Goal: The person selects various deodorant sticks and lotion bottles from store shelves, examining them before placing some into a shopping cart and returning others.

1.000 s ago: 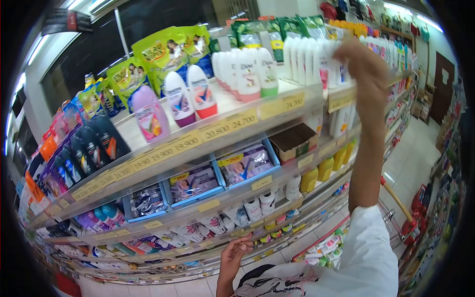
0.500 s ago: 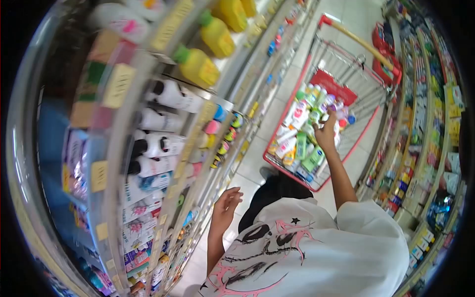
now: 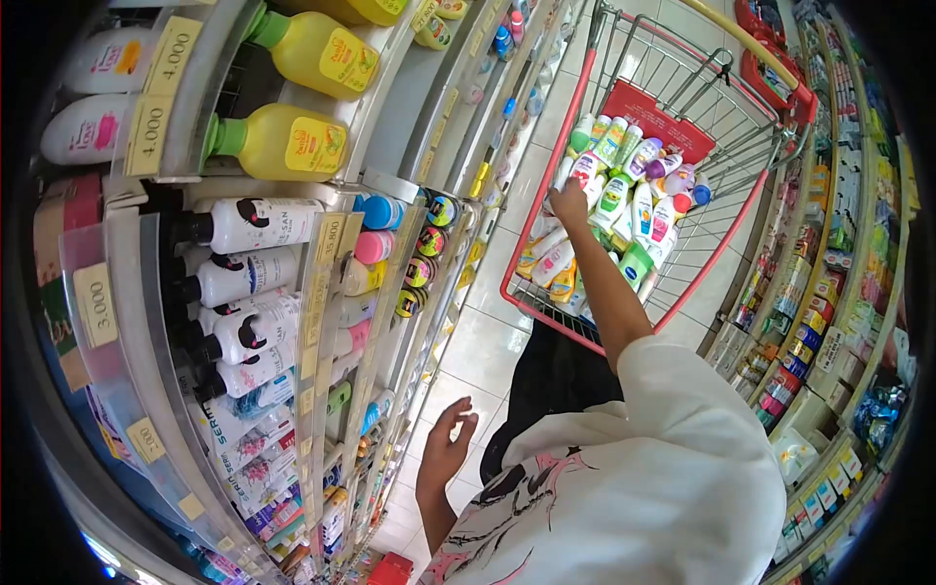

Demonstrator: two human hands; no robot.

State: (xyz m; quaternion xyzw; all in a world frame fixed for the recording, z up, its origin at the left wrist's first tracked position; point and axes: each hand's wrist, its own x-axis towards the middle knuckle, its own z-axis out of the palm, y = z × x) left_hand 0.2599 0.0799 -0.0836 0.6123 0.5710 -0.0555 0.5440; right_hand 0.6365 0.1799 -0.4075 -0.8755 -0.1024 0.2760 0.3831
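My right hand [image 3: 569, 203] reaches into the shopping cart [image 3: 507, 283] at the left side of a pile of bottles. Its fingers are closed at a white bottle [image 3: 562, 173], and the palm side is hidden. Beside it lie a white bottle with a red print [image 3: 584, 168], a white and green bottle [image 3: 611, 199] and several purple-capped ones. A green bottle [image 3: 636, 261] rests lower in the heap, near my forearm. My left hand [image 3: 446, 450] hangs in the air next to the shelf, holding nothing, its fingers loosely bent and apart.
On the left shelf stand yellow pump-shaped bottles [image 3: 317, 143], white bottles with black caps [image 3: 255, 226] and small colourful jars [image 3: 378, 213]. Price tags line the shelf edges. Packed shelves [image 3: 799, 322] run along the right. Red baskets [image 3: 765, 73] stand beyond the cart.
My right hand has moved left across the bottles, from the purple ones to the cart's left side. The view has shifted, bringing the left shelf closer. My left hand stays open.
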